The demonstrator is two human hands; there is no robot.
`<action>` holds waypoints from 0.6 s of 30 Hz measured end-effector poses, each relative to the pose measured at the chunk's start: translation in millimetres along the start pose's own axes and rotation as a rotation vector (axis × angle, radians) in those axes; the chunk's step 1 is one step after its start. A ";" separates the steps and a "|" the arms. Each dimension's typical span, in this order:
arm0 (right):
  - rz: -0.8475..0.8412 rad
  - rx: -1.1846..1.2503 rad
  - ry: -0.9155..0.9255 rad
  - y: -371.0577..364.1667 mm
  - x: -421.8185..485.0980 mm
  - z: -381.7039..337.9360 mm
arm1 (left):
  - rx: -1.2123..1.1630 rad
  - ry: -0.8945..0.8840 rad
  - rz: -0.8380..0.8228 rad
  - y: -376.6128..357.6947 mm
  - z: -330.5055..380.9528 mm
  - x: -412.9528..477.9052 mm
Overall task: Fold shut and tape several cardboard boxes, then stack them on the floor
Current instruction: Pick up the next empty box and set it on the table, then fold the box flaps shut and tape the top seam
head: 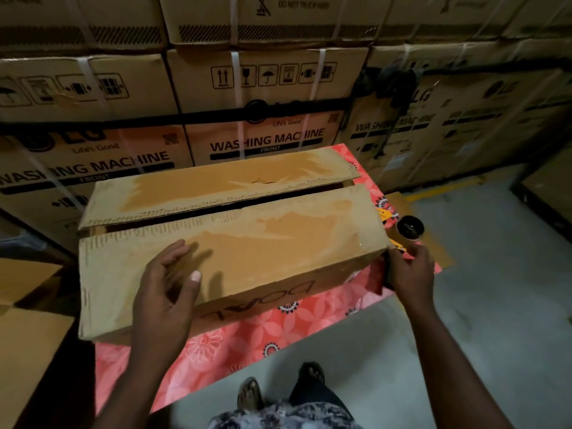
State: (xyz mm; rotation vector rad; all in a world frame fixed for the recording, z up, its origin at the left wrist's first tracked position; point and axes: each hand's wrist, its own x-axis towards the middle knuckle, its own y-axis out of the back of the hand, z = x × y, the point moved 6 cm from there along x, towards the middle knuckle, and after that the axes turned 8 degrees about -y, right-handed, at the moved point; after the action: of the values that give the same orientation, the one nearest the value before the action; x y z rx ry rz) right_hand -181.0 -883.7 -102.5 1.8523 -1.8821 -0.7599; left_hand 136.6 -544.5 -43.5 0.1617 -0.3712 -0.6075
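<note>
Left hand [167, 292] rests, fingers relaxed, on the cardboard box [278, 243]; right hand [411, 270] grips a tape dispenser [409, 229] beside it.

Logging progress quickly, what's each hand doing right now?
Left hand: open, spread over the near flap of the cardboard box.
Right hand: closed around the tape dispenser at the box's right end.

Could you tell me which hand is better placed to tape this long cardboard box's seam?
The right hand: it grips the yellow-and-black tape dispenser at the right end of the long brown cardboard box. The left hand is open over the near flap, better for holding it down.
</note>
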 end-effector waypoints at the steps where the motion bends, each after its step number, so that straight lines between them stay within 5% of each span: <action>1: -0.031 0.008 -0.014 -2.5 6.4 9.0 | 0.021 -0.014 -0.024 -7.1 1.9 3.0; 8: -0.270 0.084 0.064 -30.7 48.4 36.6 | 0.363 -0.127 -0.138 -49.6 4.4 38.6; 11: -0.290 0.304 -0.124 -36.9 64.9 55.7 | 0.491 -0.135 -0.136 -61.8 -1.9 49.9; 15: -0.133 -0.044 -0.438 -40.0 114.1 135.0 | 0.658 -0.076 -0.095 -73.3 -14.2 53.1; 18: -0.349 -0.052 -0.638 -59.2 124.1 166.0 | 0.764 -0.037 -0.081 -76.3 -18.8 54.0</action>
State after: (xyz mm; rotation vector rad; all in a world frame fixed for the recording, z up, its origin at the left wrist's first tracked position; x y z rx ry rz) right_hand -244.0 -988.3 -280.1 2.0950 -1.8546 -1.6623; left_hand 144.6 -637.1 -64.6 0.9005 -0.6228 -0.5240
